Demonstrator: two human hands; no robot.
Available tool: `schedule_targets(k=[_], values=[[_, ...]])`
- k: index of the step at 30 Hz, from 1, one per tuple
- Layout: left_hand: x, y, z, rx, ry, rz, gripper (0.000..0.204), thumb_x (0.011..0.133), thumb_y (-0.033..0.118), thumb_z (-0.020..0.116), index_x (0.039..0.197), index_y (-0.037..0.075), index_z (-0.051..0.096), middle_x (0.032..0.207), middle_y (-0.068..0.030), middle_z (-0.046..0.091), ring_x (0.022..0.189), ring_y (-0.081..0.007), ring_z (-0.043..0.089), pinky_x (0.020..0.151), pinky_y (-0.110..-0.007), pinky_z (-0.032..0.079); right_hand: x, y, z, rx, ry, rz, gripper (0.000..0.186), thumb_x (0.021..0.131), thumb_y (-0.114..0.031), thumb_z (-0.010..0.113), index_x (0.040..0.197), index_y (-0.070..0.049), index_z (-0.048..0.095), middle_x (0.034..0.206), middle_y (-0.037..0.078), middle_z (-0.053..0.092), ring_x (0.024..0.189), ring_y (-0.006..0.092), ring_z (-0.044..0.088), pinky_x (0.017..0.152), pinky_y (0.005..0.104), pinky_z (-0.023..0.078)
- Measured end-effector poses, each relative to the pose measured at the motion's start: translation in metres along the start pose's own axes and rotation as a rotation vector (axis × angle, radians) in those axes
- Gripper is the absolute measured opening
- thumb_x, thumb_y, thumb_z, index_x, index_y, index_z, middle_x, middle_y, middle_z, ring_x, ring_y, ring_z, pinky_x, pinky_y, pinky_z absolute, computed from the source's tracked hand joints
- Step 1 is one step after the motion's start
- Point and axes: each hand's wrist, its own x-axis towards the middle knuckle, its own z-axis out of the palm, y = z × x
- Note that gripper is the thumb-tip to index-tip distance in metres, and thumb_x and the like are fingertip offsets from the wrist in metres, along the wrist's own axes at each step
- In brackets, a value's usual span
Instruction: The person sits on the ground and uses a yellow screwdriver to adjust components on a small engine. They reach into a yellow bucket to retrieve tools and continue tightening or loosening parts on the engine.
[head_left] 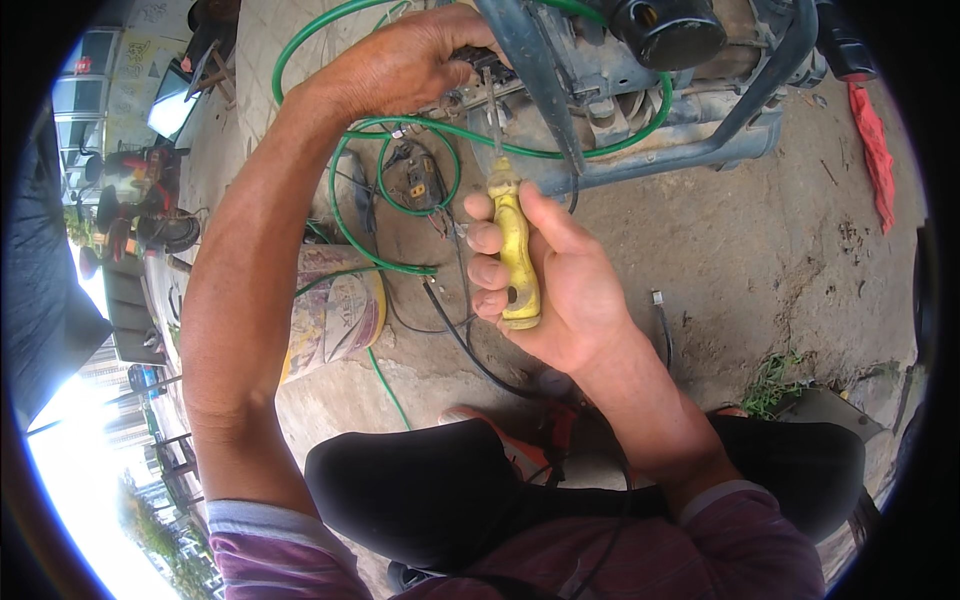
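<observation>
My right hand (575,285) is closed around the yellow handle of a screwdriver (516,258). Its shaft points up and away, with the tip against or close to the dirty works of a machine (640,150) with a blue-grey tubular frame. At the machine's left side is my left hand (425,60), thumb and fingers curled in near the screwdriver's tip. A frame bar (535,85) hides part of the fingers, so what they grip cannot be made out. A green hose (450,130) passes across the screwdriver's shaft.
Left of the screwdriver, a power socket block (425,180) lies among hose loops and black cables. A stained bucket (340,310) stands nearer me. A red cloth (876,165) hangs at far right. A loose cable end (658,298) and weeds (780,385) are on the concrete ground.
</observation>
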Motion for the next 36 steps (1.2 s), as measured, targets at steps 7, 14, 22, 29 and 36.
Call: schedule_targets(k=[7,14,22,29,36], values=[[0.001,0.001,0.001,-0.011,0.006,0.0,0.034,0.091,-0.006,0.063,0.122,0.007,0.071,0.123,-0.0095,0.068,0.119,-0.0276,0.064,0.108,-0.04,0.05,0.003,-0.003,-0.016,0.442,-0.352,0.147,0.049,0.11,-0.046,0.044,0.13,-0.005,0.06,0.088,-0.001,0.057,0.065,0.0117,0.051,0.056,0.0278,0.042],[0.0,0.001,0.003,-0.062,0.026,-0.037,0.033,0.092,-0.005,0.063,0.121,0.007,0.071,0.12,-0.0096,0.069,0.117,-0.0271,0.065,0.108,-0.04,0.05,0.002,0.001,-0.001,0.258,-0.069,0.067,0.041,0.107,-0.046,0.054,0.118,-0.008,0.062,0.089,0.0,0.061,0.068,0.012,0.056,0.056,0.0274,0.046],[-0.002,0.003,0.007,0.02,0.047,-0.039,0.034,0.093,-0.004,0.062,0.123,0.008,0.071,0.123,-0.0101,0.07,0.119,-0.0281,0.065,0.108,-0.041,0.049,-0.003,0.001,0.009,-0.195,0.202,-0.115,0.041,0.11,-0.046,0.047,0.115,-0.009,0.062,0.088,-0.002,0.061,0.071,0.012,0.056,0.063,0.0284,0.047],[-0.002,0.004,0.008,0.021,0.061,-0.039,0.034,0.092,-0.004,0.062,0.123,0.008,0.071,0.123,-0.0105,0.07,0.12,-0.0281,0.065,0.108,-0.041,0.049,-0.003,-0.002,0.01,-0.016,0.064,-0.066,0.043,0.112,-0.042,0.042,0.121,-0.005,0.06,0.089,-0.002,0.058,0.068,0.0119,0.052,0.063,0.0296,0.044],[-0.001,0.005,0.009,-0.021,0.069,-0.061,0.034,0.092,-0.005,0.062,0.122,0.007,0.071,0.122,-0.01,0.07,0.12,-0.0276,0.065,0.108,-0.04,0.049,0.0,-0.009,-0.01,0.512,-0.34,0.107,0.041,0.111,-0.036,0.044,0.127,-0.002,0.059,0.094,0.001,0.06,0.066,0.0116,0.056,0.062,0.029,0.045]])
